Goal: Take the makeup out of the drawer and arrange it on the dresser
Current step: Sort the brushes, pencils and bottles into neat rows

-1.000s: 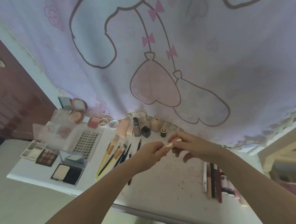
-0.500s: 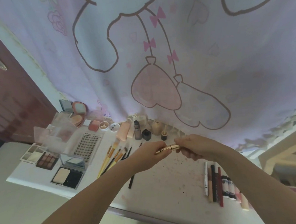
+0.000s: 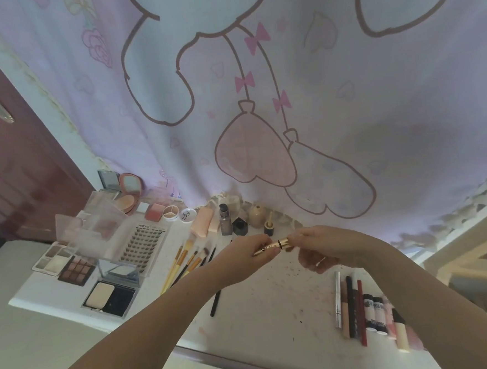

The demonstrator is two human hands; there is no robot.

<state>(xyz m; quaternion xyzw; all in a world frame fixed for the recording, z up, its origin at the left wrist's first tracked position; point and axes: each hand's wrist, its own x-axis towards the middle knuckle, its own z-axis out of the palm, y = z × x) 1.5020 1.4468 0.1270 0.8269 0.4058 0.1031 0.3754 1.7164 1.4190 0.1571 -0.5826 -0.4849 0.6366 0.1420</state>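
Gold makeup tube [image 3: 272, 246] held above desk [image 3: 263, 321] centre, pinched at both ends: left hand [image 3: 242, 260] on near-left end, right hand [image 3: 324, 247] on far-right end. Left of hands: fan of brushes [image 3: 185, 260], count unclear. Far edge: 1 pump bottle [image 3: 225, 219], 1 black hexagonal cap [image 3: 239, 225]. Far left: 1 lash tray [image 3: 143, 246], 2 eyeshadow palettes [image 3: 77, 270], 1 open powder compact [image 3: 109, 298]. Near right: row of pencils and tubes [image 3: 366, 309], about 9.
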